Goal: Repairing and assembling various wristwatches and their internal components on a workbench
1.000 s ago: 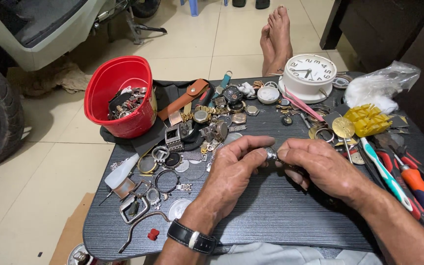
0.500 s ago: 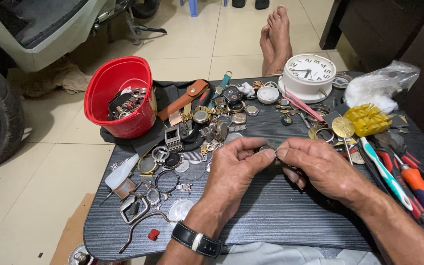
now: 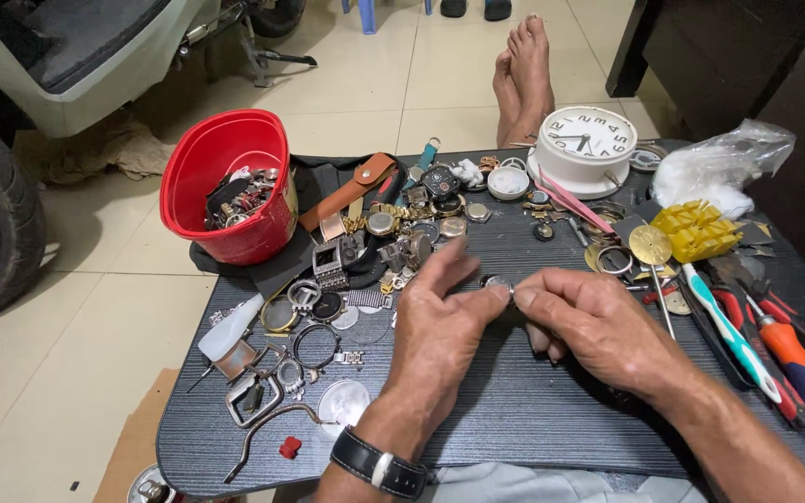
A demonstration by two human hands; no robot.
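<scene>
Crumpled clear plastic bag with white contents, lying at the far right corner of the dark wood-grain table; small white squeeze bottle near the left edge, on its side; flat brown cardboard piece just past the near left corner.

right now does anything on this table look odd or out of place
Mostly ordinary clutter of watch parts. Oddest is a person's bare feet on the floor just past the white clock. The left hand and right hand pinch a small round part.

Left hand and right hand, fingertips pinched together
</scene>
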